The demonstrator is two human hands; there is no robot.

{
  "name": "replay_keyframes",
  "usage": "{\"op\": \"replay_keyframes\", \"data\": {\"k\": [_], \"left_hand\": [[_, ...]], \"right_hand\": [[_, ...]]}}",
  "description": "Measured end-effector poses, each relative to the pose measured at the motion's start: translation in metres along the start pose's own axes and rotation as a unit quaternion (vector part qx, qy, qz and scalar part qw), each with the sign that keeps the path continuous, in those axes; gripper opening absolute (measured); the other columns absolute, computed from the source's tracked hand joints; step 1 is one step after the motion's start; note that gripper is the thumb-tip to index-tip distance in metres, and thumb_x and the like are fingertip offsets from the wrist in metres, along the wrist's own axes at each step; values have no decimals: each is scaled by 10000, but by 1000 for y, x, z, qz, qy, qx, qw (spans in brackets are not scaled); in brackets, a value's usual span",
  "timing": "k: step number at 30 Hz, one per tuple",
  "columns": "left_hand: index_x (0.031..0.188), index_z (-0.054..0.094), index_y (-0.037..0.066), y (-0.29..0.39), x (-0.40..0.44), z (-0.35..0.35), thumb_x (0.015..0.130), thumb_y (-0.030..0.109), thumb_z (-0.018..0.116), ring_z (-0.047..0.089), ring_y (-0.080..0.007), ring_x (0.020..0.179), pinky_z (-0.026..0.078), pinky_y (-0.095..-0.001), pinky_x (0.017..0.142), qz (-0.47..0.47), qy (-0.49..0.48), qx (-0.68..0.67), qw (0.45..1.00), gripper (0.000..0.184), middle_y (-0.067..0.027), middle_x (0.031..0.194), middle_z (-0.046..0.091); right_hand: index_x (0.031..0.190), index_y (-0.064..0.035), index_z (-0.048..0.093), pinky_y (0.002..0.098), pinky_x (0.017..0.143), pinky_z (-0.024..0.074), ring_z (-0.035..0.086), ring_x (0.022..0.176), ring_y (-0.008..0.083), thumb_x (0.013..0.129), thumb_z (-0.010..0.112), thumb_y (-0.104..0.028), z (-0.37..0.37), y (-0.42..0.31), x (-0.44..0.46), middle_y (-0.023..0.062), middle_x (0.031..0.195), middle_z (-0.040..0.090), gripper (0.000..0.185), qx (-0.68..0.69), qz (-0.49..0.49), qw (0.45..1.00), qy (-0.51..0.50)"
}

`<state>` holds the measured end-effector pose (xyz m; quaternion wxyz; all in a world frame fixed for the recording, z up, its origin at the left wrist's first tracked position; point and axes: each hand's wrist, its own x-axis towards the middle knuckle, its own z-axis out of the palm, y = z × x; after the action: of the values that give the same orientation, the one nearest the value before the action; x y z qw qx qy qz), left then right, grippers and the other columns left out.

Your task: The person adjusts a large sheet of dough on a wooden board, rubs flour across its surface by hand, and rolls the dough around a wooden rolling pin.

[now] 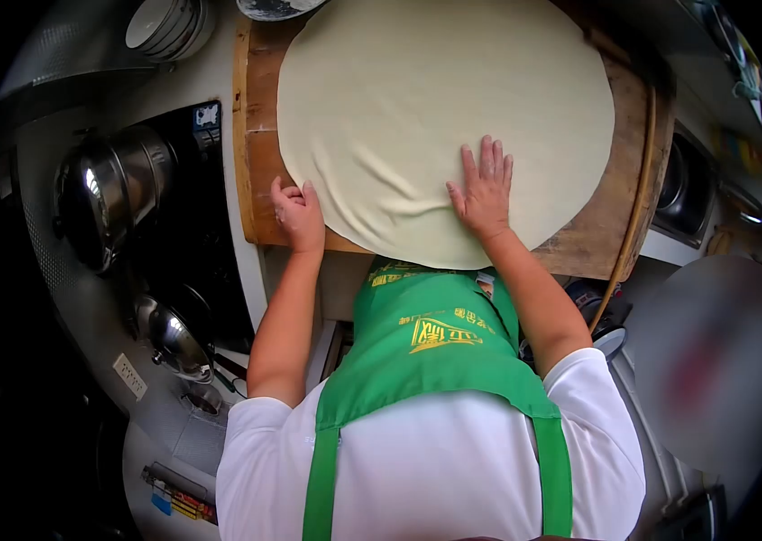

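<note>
A large round sheet of rolled-out dough (444,90) covers most of a wooden board (262,167), and its near edge hangs slightly over the board's front. Several wrinkles run across the dough's lower left part. My right hand (485,191) lies flat on the dough near its front edge, fingers stretched out. At the dough's left edge, my left hand (298,216) is over the board with fingers loosely curled and thumb apart from them. The thumb is close to the dough's rim; whether it touches is unclear. Nothing shows between the fingers.
A long wooden stick (642,180) leans along the board's right side. On the left stand a shiny metal pot (115,189) and a lidded pan (174,334) by a dark cooktop (219,243). Stacked bowls (169,27) sit at upper left. A green apron (435,343) touches the board's front.
</note>
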<state>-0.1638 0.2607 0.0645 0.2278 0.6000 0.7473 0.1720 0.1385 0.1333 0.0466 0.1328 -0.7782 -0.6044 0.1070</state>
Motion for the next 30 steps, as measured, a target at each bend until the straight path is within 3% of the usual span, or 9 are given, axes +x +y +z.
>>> {"op": "replay_keyframes", "data": {"k": [3,6,15,16,19,20,22,25,30], "left_hand": [[1164,642,-26,9,16,-2,1012,327,630,678,-357,890,529,-472,829,-24,-64,65,996,385,-134,909,704],[1056,656,-37,12,10,-6,1033,270,598,682,-344,896,525,-479,837,-6,20,-14,1000,314,-157,933,702],[1103,606,-46,-7,21,-10,1043,125,505,659,-222,793,536,-326,748,-260,33,-239,935,207,-105,903,685],[1208,534,-22,-47,34,2,1055,89,479,630,-153,639,490,-271,462,-208,42,-254,944,197,-106,921,669],[1274,545,-39,-24,27,-7,996,82,540,671,-323,1061,561,-470,919,26,69,65,995,303,-213,1156,670],[1274,545,-39,-3,17,-9,996,82,540,671,-323,1061,561,-470,919,25,65,67,995,303,-213,1156,670],[1387,536,-30,28,-5,-1,971,147,603,443,-421,1425,331,-554,1195,296,105,108,943,457,-271,1475,510],[1501,512,53,52,-41,25,968,270,626,234,-458,1552,202,-554,1263,365,-29,131,921,587,-238,1651,325],[1580,465,172,56,-67,64,965,390,609,196,-471,1566,151,-563,1277,426,-149,183,873,669,-201,1683,304]], "right_hand": [[1599,-93,399,622,1266,126,188,1574,467,979,609,-450,-1,-11,0,259,1688,252,746,-5,5,1000,-8],[1585,-93,426,605,1273,127,199,1578,438,987,608,-455,-5,-4,-3,240,1679,291,722,4,-7,1000,-19],[1610,-130,404,581,1299,45,171,1607,347,1034,476,-545,24,-86,37,177,1708,278,714,38,-164,983,-80],[1604,-135,415,581,1299,39,169,1608,343,1035,476,-537,34,-103,46,176,1707,281,700,40,-178,980,-77],[1591,-146,440,578,1301,44,177,1608,328,1034,488,-513,56,-138,53,159,1705,296,669,30,-231,969,-82],[1583,-151,453,574,1302,56,188,1607,316,1032,501,-496,59,-141,49,144,1703,308,651,19,-268,959,-85],[1574,-151,464,572,1302,75,204,1602,305,1026,520,-475,56,-123,35,127,1695,328,639,62,-266,959,-72],[1536,-139,508,552,1299,149,291,1571,296,1002,586,-398,18,-60,5,103,1659,393,598,75,-229,968,-73],[1432,-66,565,539,1225,329,419,1469,386,900,703,-127,-60,57,-93,212,1573,449,553,99,-112,988,-35]]}}
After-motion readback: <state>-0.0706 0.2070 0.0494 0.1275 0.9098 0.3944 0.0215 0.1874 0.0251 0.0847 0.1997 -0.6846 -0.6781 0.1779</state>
